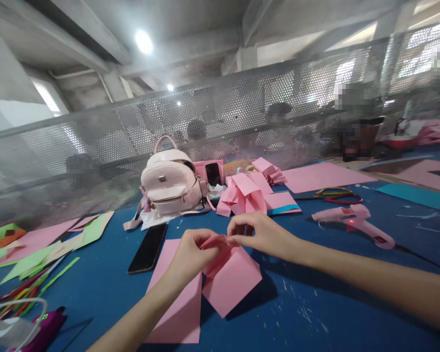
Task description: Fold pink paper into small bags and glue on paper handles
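A folded piece of pink paper [231, 282] is held up between both hands above the blue table. My left hand [200, 252] is closed on its upper left part, thumb and fingers pinching a curled fold. At the top edge my right hand [254, 230] pinches the same paper between thumb and fingertips. Under my left forearm lies a flat pink sheet [179, 313]. Just beyond the hands sits a heap of folded pink paper pieces [244, 193]. The pink glue gun [355, 221], with a red light showing, lies right of my right hand.
A dark phone [147, 248] lies left of the pink sheet, with a cream backpack [172, 183] behind it. Scissors [339, 195] rest near the glue gun. Coloured paper scraps [58, 247] and a purple power bank [47, 327] are at left. A perforated metal screen [220, 117] borders the table.
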Action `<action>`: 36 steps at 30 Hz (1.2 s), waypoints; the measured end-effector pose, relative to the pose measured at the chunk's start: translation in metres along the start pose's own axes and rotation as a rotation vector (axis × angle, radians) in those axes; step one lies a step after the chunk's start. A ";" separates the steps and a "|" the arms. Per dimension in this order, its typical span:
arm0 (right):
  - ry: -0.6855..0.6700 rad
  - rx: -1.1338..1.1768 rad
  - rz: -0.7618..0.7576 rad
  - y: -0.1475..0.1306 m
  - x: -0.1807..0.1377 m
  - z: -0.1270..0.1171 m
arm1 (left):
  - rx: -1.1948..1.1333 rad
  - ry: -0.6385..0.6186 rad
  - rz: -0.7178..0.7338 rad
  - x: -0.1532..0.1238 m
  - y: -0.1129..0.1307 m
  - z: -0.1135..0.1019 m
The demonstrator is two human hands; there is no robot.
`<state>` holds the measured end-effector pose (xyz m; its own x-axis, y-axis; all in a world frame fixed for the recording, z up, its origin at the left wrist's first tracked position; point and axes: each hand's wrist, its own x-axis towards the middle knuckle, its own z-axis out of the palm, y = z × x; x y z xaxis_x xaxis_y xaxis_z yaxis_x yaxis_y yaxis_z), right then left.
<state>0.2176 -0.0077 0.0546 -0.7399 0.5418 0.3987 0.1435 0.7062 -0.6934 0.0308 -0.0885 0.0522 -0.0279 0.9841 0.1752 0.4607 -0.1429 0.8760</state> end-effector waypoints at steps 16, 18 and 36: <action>0.121 -0.132 -0.130 0.012 0.002 0.010 | -0.097 0.048 -0.016 -0.003 0.000 0.003; 0.152 -0.352 -0.302 0.013 -0.001 0.010 | -0.102 0.051 -0.010 -0.002 -0.001 0.003; 0.131 -0.699 -0.525 -0.004 0.003 0.000 | -0.081 0.026 -0.024 0.000 -0.001 0.002</action>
<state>0.2144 -0.0087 0.0582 -0.7479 0.0865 0.6581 0.2069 0.9725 0.1073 0.0322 -0.0882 0.0504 -0.0619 0.9844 0.1646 0.3868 -0.1284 0.9132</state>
